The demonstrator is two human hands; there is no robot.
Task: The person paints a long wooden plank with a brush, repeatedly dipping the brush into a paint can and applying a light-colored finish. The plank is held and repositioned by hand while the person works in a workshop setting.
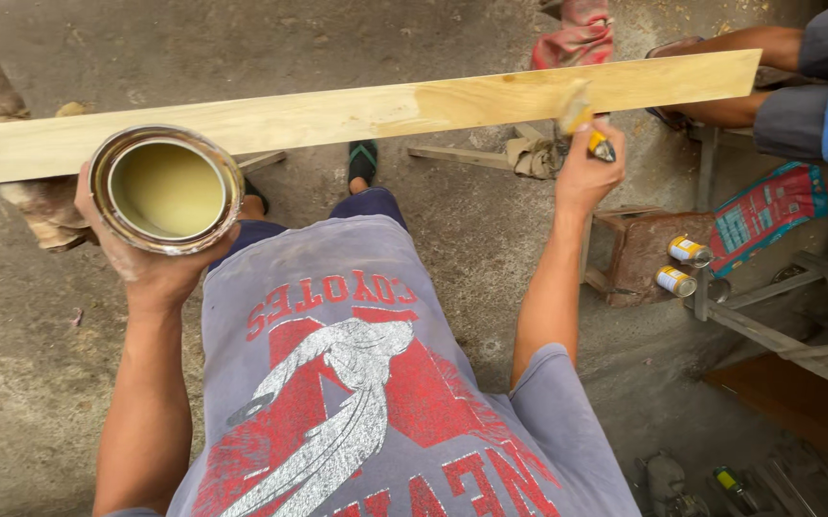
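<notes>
The right hand [584,172] is closed around a brush [581,120] laid on the long plank [337,115], where darker wet finish meets bare pale wood; long, even strokes along the grain would serve best here. The left hand [151,258] grips an open tin [166,189] of yellowish liquid (held level, just beside the plank). Another person's legs [739,77] and a stool with two small cans [682,266] crowd the plank's far end

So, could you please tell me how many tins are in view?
3: an open tin in the left hand, and two small tins on the stool. Others may be hidden.
</notes>
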